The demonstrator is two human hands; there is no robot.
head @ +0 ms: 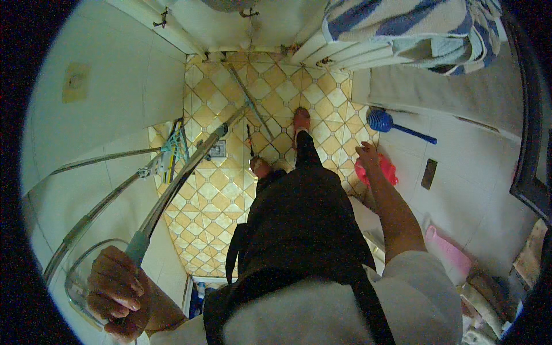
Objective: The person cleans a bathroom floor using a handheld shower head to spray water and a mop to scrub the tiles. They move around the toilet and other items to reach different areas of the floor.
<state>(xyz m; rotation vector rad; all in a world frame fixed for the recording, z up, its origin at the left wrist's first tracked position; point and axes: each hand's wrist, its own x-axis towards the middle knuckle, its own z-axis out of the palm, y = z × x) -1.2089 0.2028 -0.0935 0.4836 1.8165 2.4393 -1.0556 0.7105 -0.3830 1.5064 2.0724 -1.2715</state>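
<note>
My left hand (114,286) is closed around the upper end of a long metal pole with a grey-green grip (139,246). The pole slants away to a floor squeegee head (250,101), whose long blade lies across the yellow and cream tiled floor (228,185). My right hand (368,154) hangs low on the right with its fingers apart and seemingly nothing in them. Below it is a red plastic thing (390,172), perhaps a bag or basin, partly covered by the hand and forearm. Whether they touch is unclear.
Other long-handled floor tools (172,151) lean along the left wall. A floor drain (217,148) lies left of my slippered feet. A blue plunger (379,120) stands by the right wall. Striped towels (401,21) hang at upper right; pipes (185,39) run along the far wall.
</note>
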